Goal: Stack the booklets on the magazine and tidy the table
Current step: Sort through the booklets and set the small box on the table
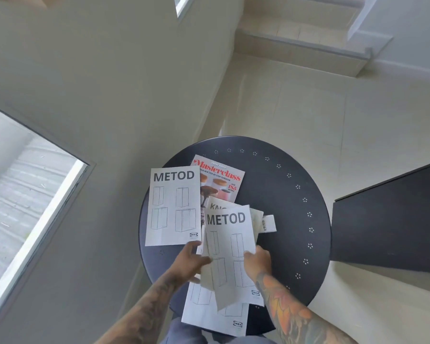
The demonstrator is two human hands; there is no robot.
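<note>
Both hands are working the near side of the round black table [271, 194]. The right hand [257, 260] is pinching the right edge of a METOD booklet [230, 244], fingers closed on the paper, and that booklet is tilting up off the pile rather than lying flat. The left hand [190, 259] is curling in at the booklet's left edge, fingers closed on the paper there — whether it is gripping this sheet or the one beneath, I cannot tell.

Now the relation that matters: the Masterclass magazine [221, 181] is lying ahead of the hands and a touch to the left, toward the far side of the table. Its long axis is running roughly away from the person, leaning slightly right, and the lifted booklet's long axis is running much the same way — so little turning looks needed, mostly a push forward. The left hand is sitting a shade nearer the magazine.

A second METOD booklet [173, 207] is lying flat just left of the magazine, overlapping its left edge. A KNO-lettered booklet [216, 203] is peeking out over the magazine's near end, a small white leaflet [267, 223] is poking out to the right, and another IKEA booklet [216, 316] is hanging over the near rim. The stack is not yet squared.
</note>
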